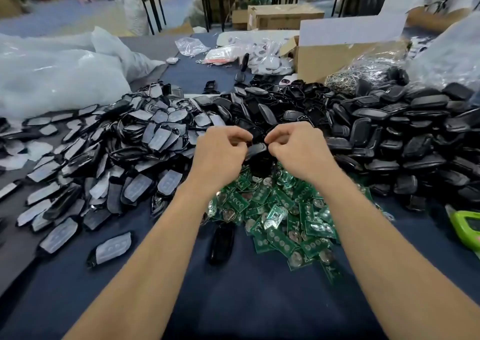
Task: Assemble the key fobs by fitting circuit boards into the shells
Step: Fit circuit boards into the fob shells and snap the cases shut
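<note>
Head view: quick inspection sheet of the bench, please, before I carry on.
Surface: dark blue cloth covers the table.
Job's things: green circuit boards heaped centre; black shells piled right; shell halves with clear button pads spread left; lone shell lies beside the boards.
Clutter: clear plastic bags far left; cardboard box and bag of white parts behind; green object at right edge.
Hands: left hand and right hand both pinch the held shell above the boards.
Cables: nothing seen.
Surroundings: table legs and cartons beyond, blurred.
</note>
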Demonstrator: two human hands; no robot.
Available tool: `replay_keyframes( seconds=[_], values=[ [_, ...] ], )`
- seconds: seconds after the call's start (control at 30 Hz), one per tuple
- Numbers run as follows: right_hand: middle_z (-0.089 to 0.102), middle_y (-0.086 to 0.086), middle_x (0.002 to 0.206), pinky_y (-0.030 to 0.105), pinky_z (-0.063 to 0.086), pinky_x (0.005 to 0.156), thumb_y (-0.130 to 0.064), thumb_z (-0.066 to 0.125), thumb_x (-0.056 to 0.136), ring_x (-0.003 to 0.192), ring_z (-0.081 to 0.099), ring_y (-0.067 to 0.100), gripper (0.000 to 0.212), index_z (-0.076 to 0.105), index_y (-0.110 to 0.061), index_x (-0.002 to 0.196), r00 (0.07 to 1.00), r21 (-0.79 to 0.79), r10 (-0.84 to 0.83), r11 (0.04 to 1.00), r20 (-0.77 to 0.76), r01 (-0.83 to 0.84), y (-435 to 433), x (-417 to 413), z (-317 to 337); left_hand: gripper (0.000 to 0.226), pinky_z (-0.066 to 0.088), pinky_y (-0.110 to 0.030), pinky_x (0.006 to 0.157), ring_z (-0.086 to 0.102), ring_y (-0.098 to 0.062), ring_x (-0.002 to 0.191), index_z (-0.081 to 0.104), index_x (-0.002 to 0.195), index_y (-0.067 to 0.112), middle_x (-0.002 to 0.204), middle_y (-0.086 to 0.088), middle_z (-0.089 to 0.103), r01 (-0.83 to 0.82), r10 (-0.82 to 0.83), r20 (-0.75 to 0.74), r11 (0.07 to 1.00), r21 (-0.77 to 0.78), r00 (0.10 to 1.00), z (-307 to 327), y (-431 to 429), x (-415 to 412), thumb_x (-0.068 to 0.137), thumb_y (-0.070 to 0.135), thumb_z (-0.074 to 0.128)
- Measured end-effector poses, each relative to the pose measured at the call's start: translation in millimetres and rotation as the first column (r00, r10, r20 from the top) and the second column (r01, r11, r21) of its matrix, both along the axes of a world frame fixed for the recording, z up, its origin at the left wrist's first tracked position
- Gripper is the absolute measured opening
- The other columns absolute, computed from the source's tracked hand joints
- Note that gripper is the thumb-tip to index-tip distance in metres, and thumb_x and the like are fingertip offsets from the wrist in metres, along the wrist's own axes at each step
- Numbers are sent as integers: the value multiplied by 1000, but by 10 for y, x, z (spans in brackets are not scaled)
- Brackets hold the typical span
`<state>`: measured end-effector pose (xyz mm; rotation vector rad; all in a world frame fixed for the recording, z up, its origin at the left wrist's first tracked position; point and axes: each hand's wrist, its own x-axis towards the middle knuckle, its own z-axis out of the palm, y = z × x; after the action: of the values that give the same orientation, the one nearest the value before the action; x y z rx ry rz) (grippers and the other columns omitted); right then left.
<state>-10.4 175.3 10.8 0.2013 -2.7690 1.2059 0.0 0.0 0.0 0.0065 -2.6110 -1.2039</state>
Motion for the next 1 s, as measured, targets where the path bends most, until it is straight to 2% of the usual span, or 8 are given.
replay_keyframes(
  seconds=[0.07,0.2,0.33,0.43,0.57,0.7,0.87,1.0],
  values=[
    [78,-8,94,18,54,83,-11,64,89,84,70,4,26,80,-26,103,998,-28,-55,998,-20,54,-15,-72,-52,40,58,-21,89,68,7,86,74,125,32,96,18,76,-2,2,-24,1000,7,1000,-26,29,-119,95,9,62],
    [69,-4,133,18,43,95,-8,58,92,110,68,16,48,69,-31,133,1000,50,11,999,1,-11,48,-121,-206,71,44,-20,77,60,1,81,33,157,48,112,22,73,94,-98,-14,980,-177,995,-158,113,-228,95,36,66],
    [78,-7,105,27,55,90,-13,65,89,90,70,10,31,79,-31,109,978,49,-100,993,-183,111,148,-48,-235,68,41,-27,81,64,-8,102,42,150,53,112,24,72,100,-118,-25,922,-373,993,-201,103,-221,88,56,69],
    [70,-15,74,30,54,68,-31,70,85,63,61,6,6,75,-33,84,978,146,-128,978,-164,152,226,-23,-199,68,46,-22,88,63,3,100,48,145,57,105,26,73,93,-99,-18,972,-215,995,-198,68,-203,85,46,78],
    [58,-17,103,39,52,86,-69,70,78,97,59,13,47,65,-43,117,985,377,71,917,157,-126,281,-26,-172,59,54,-32,95,67,-4,101,54,143,51,105,23,76,43,-76,-107,958,-283,991,-189,102,-152,90,38,77],
    [57,-19,102,32,43,81,-49,81,79,96,55,11,40,66,-40,114,993,342,57,936,100,-88,296,-39,-206,38,53,-35,99,68,-8,108,73,122,47,112,21,76,120,-141,-41,940,-320,989,-210,77,-134,84,47,74],
    [61,-18,87,11,37,62,-28,85,75,75,54,-4,25,70,-40,92,999,203,9,979,51,-19,296,-51,-260,44,46,-12,91,67,5,100,66,136,46,112,22,76,113,-130,-77,975,-192,989,-297,51,-156,95,31,70],
    [57,-22,100,10,37,69,-35,76,86,82,52,-4,41,65,-40,125,1000,188,9,982,30,-15,257,-46,-320,33,48,-5,64,64,11,66,73,129,35,83,31,72,66,-52,-185,995,70,981,-315,71,-169,101,21,62]
  ],
)
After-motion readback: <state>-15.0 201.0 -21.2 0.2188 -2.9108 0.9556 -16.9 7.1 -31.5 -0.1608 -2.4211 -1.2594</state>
